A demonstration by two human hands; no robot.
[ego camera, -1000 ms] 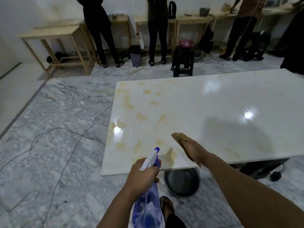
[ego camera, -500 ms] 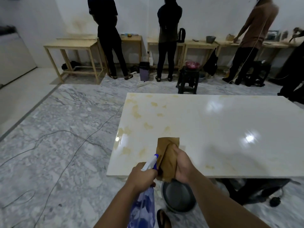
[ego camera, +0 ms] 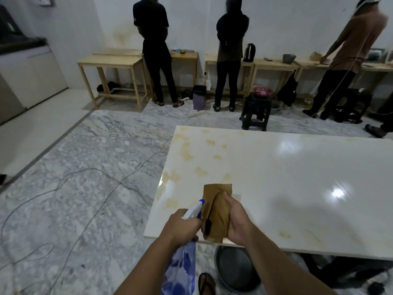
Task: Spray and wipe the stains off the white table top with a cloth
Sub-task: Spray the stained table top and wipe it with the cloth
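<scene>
The white table top [ego camera: 297, 177] fills the right half of the head view, with yellowish stains [ego camera: 187, 154] spread over its left end. My left hand [ego camera: 180, 228] grips a clear spray bottle [ego camera: 180, 271] with a white and blue nozzle, held at the table's near left corner. My right hand [ego camera: 236, 222] holds a folded brown cloth [ego camera: 217, 209] upright just over the near edge, right beside the nozzle.
A dark basin [ego camera: 236, 269] sits on the floor under the near edge. Cables [ego camera: 89, 177] trail across the marble floor on the left. A black stool [ego camera: 256, 111] stands past the far edge. Three people work at wooden benches [ego camera: 114, 62] along the back wall.
My right hand lifted the cloth off the table top and brought it back beside the spray nozzle. The head camera tilted up, showing more of the room.
</scene>
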